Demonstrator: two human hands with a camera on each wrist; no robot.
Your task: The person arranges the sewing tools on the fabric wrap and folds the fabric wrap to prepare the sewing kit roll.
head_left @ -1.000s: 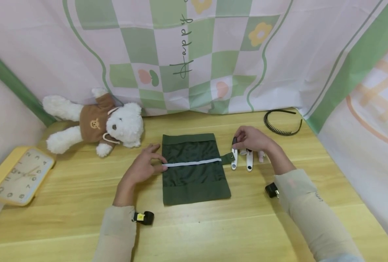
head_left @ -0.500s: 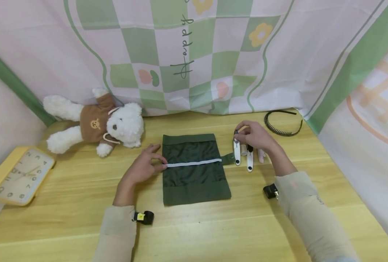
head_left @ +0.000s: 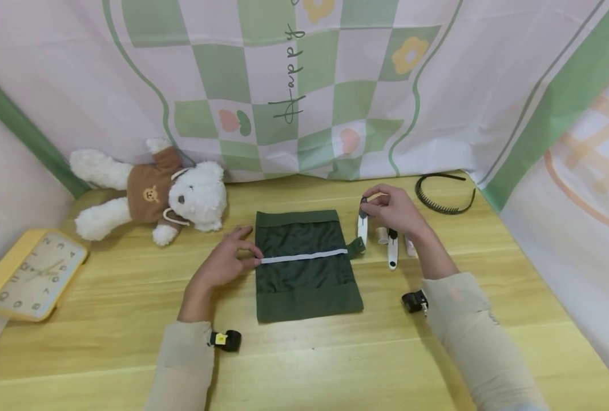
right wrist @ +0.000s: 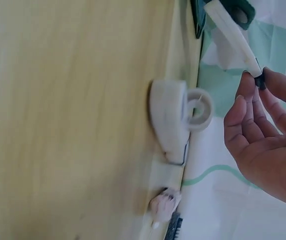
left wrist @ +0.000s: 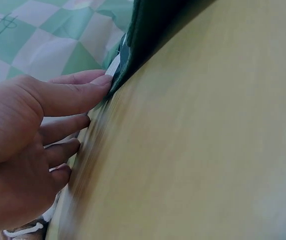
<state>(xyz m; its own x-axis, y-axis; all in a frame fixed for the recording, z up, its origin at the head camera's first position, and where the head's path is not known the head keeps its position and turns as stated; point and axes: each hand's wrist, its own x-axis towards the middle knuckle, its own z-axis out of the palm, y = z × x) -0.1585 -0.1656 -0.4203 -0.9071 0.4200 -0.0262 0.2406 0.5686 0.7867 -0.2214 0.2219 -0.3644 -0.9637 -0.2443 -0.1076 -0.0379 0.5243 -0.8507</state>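
Observation:
A dark green fabric pouch [head_left: 309, 305] lies flat mid-table, with a white elastic strip [head_left: 304, 257] across it. At its left edge my left hand [head_left: 226, 260] pinches the fabric and strip end between thumb and forefinger; the left wrist view shows the thumb [left wrist: 90, 90] on that edge. My right hand [head_left: 396, 212] pinches the black end of a slim white tool [right wrist: 232, 35], whose exact kind I cannot tell. It hangs upright-to-tilted by the pouch's snap tab [head_left: 357, 248]. A similar white tool [head_left: 393, 252] lies under the right hand.
Beside the second tool are a small whitish ring-shaped roll [right wrist: 203, 110] and a pale pink item [right wrist: 164, 204]. A black toothed headband [head_left: 445, 209] lies back right. A white plush toy [head_left: 150, 182] and a yellow clock [head_left: 37, 274] stand left. A patterned curtain [head_left: 304, 103] hangs behind.
My right hand has lifted the slim white tool and carried it back, then left toward the pouch's tab. The left hand keeps its place on the pouch's edge.

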